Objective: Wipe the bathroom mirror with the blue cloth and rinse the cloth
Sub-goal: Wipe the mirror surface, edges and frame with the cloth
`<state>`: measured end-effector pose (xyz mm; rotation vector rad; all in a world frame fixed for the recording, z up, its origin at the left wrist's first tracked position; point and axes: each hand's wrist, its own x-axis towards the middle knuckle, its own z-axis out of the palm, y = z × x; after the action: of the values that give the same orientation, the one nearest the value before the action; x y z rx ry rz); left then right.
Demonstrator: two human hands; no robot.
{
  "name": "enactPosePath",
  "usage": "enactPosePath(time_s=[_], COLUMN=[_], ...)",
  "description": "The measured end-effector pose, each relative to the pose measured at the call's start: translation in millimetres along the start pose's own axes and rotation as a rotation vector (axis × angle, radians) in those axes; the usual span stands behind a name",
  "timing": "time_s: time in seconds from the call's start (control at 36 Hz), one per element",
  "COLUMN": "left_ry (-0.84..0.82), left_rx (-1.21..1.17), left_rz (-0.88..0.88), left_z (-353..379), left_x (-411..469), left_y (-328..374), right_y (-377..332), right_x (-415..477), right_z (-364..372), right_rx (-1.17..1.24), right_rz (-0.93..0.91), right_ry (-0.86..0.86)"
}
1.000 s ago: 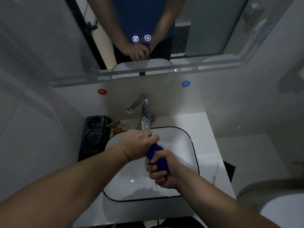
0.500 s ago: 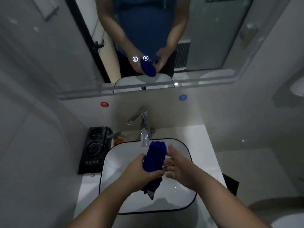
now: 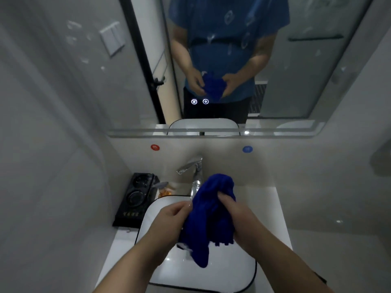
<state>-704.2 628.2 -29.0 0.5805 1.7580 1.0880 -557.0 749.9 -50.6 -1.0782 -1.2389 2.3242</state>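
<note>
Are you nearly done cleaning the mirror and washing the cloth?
Partly. The big wall mirror shows wet streaks and drops, so I cannot tell if wiping is finished. In hand: the left hand and right hand both hold the crumpled blue cloth over the white basin, beside the chrome tap. Left: finishing the rinse; whether water runs is unclear.

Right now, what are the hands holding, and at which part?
Both hold the blue cloth over the sink: the left hand grips its left side, the right hand its right side.
</note>
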Motion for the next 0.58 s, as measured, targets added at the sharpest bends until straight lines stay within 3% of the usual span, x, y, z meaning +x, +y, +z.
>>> enactPosePath(time_s=[0.14,0.25,0.36,0.5,0.58], left_ry=[-0.026,0.044,0.134,0.197,0.123], left_rx=[-0.210,0.044,0.172,0.165,0.093], left_rz=[-0.046,0.140,0.258,0.304,0.285], left_z=[5,-7,-41,-92,-113], left_x=[-12,-22,-28,-36,-41], left_y=[8,7,13,26,38], right_y=[-19,-30,-39,-52,-57], right_x=[-11,-20,-26,-36,-41], right_z=[22,43,56,56,54], right_rx=[-0.439,-0.429,-0.515,-0.706,-0.936], right_rz=[-0.144,-0.122,-0.118,-0.201,-0.219], right_ry=[0.099,0.016,0.051,0.128,0.140])
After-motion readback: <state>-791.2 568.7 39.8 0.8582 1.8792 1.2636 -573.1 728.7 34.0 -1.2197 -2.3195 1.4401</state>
